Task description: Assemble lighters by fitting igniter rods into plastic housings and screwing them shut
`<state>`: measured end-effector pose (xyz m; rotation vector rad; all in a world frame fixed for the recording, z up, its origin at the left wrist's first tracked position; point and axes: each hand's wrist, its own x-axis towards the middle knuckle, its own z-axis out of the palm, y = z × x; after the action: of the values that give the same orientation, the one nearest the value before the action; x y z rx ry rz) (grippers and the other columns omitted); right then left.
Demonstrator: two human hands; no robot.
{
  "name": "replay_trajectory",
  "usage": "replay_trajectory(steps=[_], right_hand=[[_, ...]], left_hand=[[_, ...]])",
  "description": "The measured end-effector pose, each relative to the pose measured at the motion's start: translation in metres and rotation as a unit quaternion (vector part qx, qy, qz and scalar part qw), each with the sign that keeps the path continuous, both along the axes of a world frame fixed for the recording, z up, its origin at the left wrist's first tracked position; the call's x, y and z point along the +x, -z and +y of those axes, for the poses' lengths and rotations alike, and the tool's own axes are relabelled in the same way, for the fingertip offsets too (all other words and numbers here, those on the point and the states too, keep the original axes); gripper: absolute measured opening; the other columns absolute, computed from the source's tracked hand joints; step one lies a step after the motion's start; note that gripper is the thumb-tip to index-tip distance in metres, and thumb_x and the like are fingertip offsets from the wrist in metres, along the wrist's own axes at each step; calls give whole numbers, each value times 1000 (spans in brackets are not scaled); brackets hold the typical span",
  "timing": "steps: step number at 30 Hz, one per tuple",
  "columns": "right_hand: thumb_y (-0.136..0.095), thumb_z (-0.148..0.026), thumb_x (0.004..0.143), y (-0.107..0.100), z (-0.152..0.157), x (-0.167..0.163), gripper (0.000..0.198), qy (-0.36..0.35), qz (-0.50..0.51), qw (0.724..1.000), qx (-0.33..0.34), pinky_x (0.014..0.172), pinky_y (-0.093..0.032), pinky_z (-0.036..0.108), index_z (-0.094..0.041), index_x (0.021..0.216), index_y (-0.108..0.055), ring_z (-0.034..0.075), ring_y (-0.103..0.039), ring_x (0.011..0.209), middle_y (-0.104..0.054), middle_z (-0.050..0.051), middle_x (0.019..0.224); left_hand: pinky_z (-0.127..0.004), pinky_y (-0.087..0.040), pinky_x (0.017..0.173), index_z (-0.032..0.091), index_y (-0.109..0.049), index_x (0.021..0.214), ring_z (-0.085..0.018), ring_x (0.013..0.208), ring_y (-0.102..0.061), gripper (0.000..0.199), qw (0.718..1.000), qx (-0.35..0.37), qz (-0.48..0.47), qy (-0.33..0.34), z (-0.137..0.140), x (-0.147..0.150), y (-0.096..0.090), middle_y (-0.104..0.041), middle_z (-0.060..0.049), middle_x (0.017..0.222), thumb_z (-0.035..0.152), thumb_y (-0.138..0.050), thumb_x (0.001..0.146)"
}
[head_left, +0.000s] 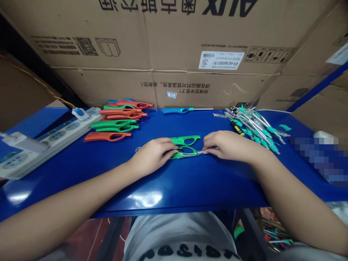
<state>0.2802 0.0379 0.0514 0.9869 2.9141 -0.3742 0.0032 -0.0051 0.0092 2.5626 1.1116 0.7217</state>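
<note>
In the middle of the table, a green lighter shell half (187, 148) lies with a white wire looped across its trigger opening. My left hand (156, 154) is closed on its left part, thumb and fingertips at a small dark piece inside. My right hand (227, 145) pinches a thin silvery part at the shell's right end; the fingers cover most of it. A second green shell half (191, 140) lies just beyond, between the hands. Some thin metal bits or wires (137, 149) stick out left of my left hand.
Orange, green and blue handle shells (116, 125) are stacked at the left, beside a white power strip (61, 137). A blue assembled lighter (178, 110) lies at the back against a cardboard box (168, 54). Metal rods with teal parts (261, 127) and a black-yellow screwdriver (237, 128) lie right.
</note>
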Motion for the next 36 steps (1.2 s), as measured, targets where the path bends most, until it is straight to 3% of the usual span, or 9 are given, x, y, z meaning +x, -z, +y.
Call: replay_trajectory(steps=[4, 15, 28, 32, 36], right_hand=[[-57, -10, 90, -2, -7, -7, 21, -4, -50, 997, 62, 74, -41, 31, -17, 79, -74, 23, -64, 91, -72, 8, 87], [-53, -13, 92, -6, -18, -18, 25, 34, -119, 986, 112, 63, -34, 31, -17, 77, -72, 24, -65, 86, -72, 9, 87], [-59, -3, 85, -13, -34, -43, 19, 38, -201, 972, 114, 60, -37, 33, -13, 81, -75, 26, -66, 88, -74, 14, 90], [-57, -3, 87, -8, -29, -35, 21, 54, -160, 981, 93, 61, -37, 30, -13, 80, -74, 23, -65, 85, -73, 13, 91], [-59, -14, 91, -3, -12, -12, 16, 56, -33, 998, 9, 67, -41, 27, -14, 83, -73, 18, -64, 78, -72, 10, 92]], left_hand=[[-31, -56, 82, 15, -76, 100, -20, 87, -71, 18, 1000, -10, -15, -13, -1, 1, 1, -75, -8, 96, 20, -59, 97], [-30, -55, 76, 16, -78, 93, -19, 81, -71, 16, 997, -43, -58, -28, 0, 3, 0, -76, -7, 92, 17, -63, 93], [-30, -55, 77, 16, -77, 92, -19, 82, -71, 16, 998, -41, -44, -35, -1, 4, -2, -76, -7, 91, 19, -62, 93], [-30, -55, 76, 16, -77, 93, -19, 82, -71, 16, 998, -39, -40, -36, -1, 4, -3, -76, -7, 92, 19, -61, 94], [-30, -55, 76, 17, -77, 94, -19, 83, -71, 17, 998, -45, -37, -34, -2, 4, -3, -76, -7, 92, 21, -60, 95]])
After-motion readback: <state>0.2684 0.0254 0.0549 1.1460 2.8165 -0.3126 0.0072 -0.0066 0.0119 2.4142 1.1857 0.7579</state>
